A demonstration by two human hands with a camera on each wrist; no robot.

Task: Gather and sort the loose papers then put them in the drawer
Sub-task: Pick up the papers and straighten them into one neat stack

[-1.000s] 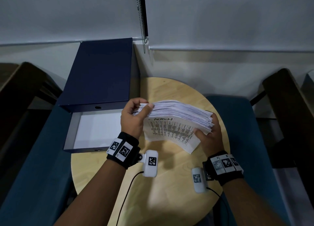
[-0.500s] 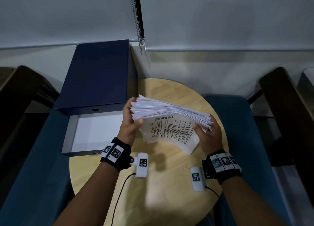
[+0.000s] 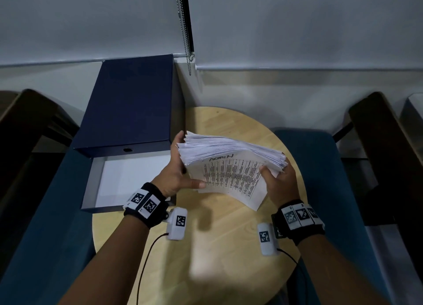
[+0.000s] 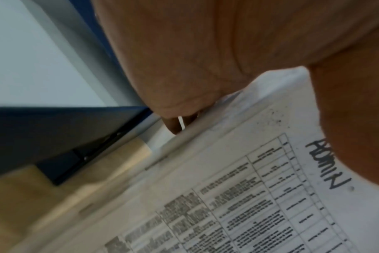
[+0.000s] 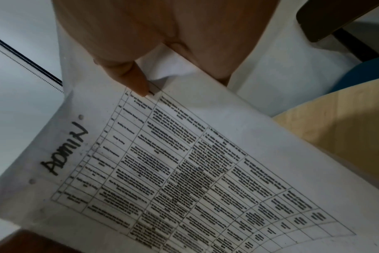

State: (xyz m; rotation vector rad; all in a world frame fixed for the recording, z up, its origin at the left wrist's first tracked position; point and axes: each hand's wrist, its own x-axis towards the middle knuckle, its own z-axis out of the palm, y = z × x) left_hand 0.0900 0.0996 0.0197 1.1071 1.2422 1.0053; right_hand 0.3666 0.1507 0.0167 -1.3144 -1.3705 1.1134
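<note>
Head view. Both hands hold a thick stack of papers (image 3: 231, 153) in the air above the round wooden table (image 3: 229, 247). The left hand (image 3: 177, 174) grips the stack's left end, thumb along the lower edge and fingers behind the far side. The right hand (image 3: 280, 181) grips the right end, thumb on the printed sheet and fingers out of sight behind the stack. The sheet facing the camera carries a printed table and the handwritten word "ADMIN". Just left of the stack lies a dark blue box (image 3: 128, 103) with its drawer (image 3: 91, 181) pulled out toward the person — the drawer floor is white. The stack is outside the drawer, beside its right wall. A bead chain (image 3: 183, 29) hangs from the blind at the wall.

Left wrist view. The left hand (image 4: 206, 56) fills the upper frame; its thumb (image 4: 353, 119) presses on the papers (image 4: 238, 196) beside "ADMIN", and one fingertip shows behind the stack's edge. The drawer (image 4: 32, 59) and table (image 4: 22, 205) lie beyond, blurred.

Right wrist view. The right hand (image 5: 162, 34) pinches the papers (image 5: 184, 162) — the thumb tip (image 5: 136, 82) sits on the grid's corner. The table (image 5: 346, 119) edge shows at right.
</note>
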